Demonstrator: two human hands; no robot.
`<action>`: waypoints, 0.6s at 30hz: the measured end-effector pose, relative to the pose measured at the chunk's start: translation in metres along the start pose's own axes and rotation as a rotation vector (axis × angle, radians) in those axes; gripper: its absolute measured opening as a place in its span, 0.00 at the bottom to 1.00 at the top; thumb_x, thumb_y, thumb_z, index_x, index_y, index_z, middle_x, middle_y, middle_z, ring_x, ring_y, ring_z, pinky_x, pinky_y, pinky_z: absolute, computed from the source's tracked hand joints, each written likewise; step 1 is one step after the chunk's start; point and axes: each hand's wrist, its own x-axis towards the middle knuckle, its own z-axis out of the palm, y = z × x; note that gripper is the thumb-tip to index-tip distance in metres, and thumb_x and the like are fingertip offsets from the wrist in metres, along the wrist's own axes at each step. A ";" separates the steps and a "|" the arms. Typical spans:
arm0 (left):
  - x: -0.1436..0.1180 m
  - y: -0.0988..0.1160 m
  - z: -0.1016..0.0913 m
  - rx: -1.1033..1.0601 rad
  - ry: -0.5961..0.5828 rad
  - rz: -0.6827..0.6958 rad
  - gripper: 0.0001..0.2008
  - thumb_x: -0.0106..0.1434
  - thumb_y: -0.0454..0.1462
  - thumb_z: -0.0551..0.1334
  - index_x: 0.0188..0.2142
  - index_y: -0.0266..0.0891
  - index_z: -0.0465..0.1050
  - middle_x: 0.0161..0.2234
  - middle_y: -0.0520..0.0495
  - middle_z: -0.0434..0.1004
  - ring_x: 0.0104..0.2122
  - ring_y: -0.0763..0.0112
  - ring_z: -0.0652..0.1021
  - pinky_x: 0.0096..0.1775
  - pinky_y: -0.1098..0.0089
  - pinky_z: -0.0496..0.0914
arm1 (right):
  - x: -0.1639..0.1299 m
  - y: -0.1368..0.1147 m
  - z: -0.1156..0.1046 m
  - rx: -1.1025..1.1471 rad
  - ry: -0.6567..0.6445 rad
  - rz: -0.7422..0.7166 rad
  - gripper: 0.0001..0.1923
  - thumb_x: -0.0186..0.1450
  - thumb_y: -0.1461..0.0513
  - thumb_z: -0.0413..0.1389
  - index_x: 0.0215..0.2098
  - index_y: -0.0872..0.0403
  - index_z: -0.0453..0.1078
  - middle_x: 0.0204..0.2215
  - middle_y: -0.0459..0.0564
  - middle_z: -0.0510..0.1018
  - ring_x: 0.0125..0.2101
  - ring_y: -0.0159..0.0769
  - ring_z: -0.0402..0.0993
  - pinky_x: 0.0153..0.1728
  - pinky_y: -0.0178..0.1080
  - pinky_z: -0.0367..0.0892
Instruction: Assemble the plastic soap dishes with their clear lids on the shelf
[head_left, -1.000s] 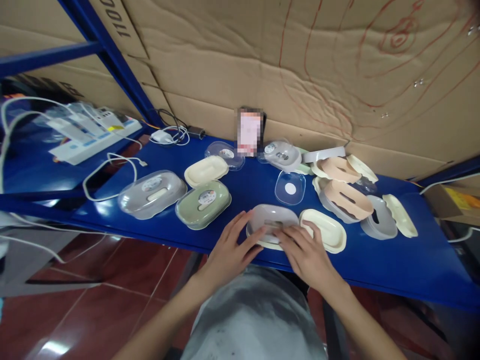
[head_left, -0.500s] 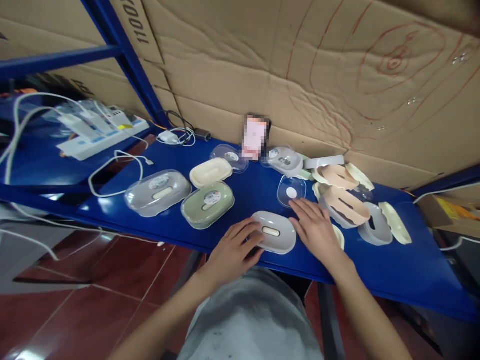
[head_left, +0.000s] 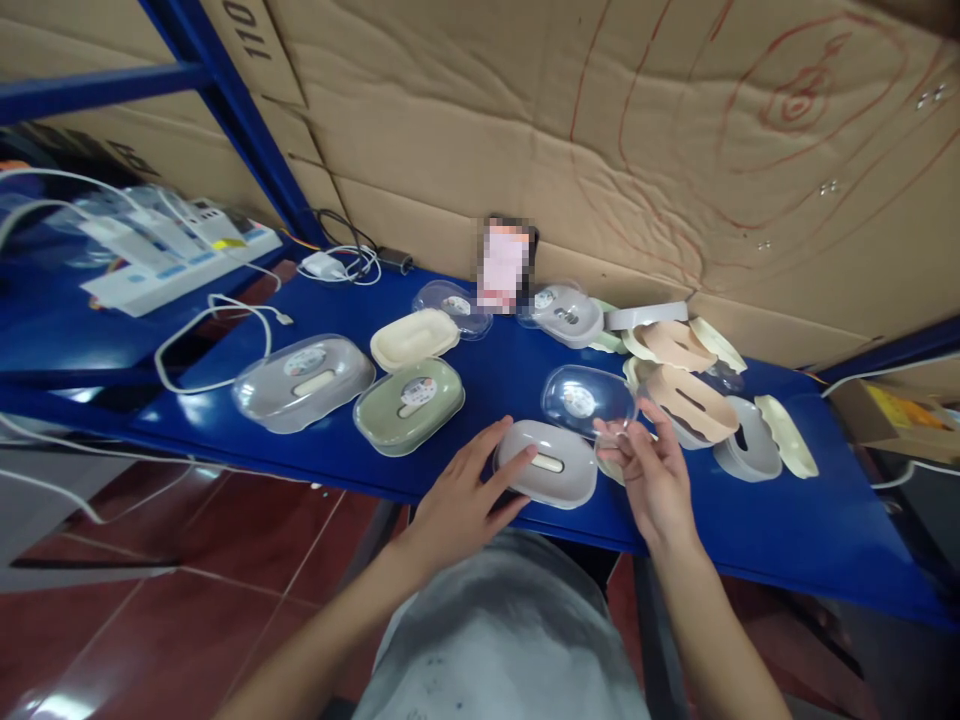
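A grey oval soap dish (head_left: 574, 472) lies near the table's front edge, with a cream bar in its middle slot. My left hand (head_left: 469, 495) rests at its left end with fingers apart, the index fingertip touching the top beside the slot. Just behind and above the dish, my right hand (head_left: 654, 465) pinches a clear plastic lid (head_left: 566, 390) by its right end. The lid is tilted and carries a round white sticker. To the left sit a green soap dish (head_left: 394, 415) and a grey soap dish (head_left: 262, 390), both under clear covers.
A cream dish (head_left: 412, 338) and a propped phone with a blurred screen (head_left: 504, 262) stand farther back. Grey, peach and cream dish parts (head_left: 694, 400) cluster on the right. White cables and a power strip (head_left: 187, 270) lie left. Cardboard (head_left: 435, 120) walls the back.
My right hand has turned palm-up and taken hold of the clear lid, lifting it off the table toward the grey dish. My left index finger has moved farther onto the dish.
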 end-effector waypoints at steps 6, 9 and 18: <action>0.002 -0.001 -0.001 -0.009 -0.055 0.027 0.33 0.76 0.41 0.63 0.76 0.49 0.55 0.76 0.34 0.54 0.72 0.46 0.66 0.65 0.49 0.73 | -0.027 -0.002 -0.006 -0.015 -0.057 0.052 0.25 0.74 0.52 0.61 0.67 0.42 0.66 0.38 0.47 0.81 0.42 0.43 0.87 0.25 0.34 0.78; 0.003 0.000 -0.002 0.002 -0.087 0.038 0.32 0.76 0.41 0.63 0.76 0.50 0.58 0.77 0.37 0.54 0.72 0.47 0.66 0.66 0.50 0.72 | -0.042 -0.002 -0.011 -0.392 -0.131 -0.118 0.21 0.77 0.53 0.56 0.67 0.43 0.69 0.46 0.52 0.82 0.39 0.42 0.85 0.33 0.43 0.83; 0.003 -0.002 -0.002 -0.130 -0.095 -0.026 0.35 0.75 0.41 0.65 0.76 0.52 0.55 0.76 0.38 0.57 0.72 0.49 0.67 0.65 0.49 0.73 | -0.044 0.005 -0.016 -1.110 -0.502 -0.652 0.32 0.78 0.60 0.55 0.77 0.38 0.57 0.76 0.52 0.61 0.75 0.55 0.55 0.69 0.63 0.67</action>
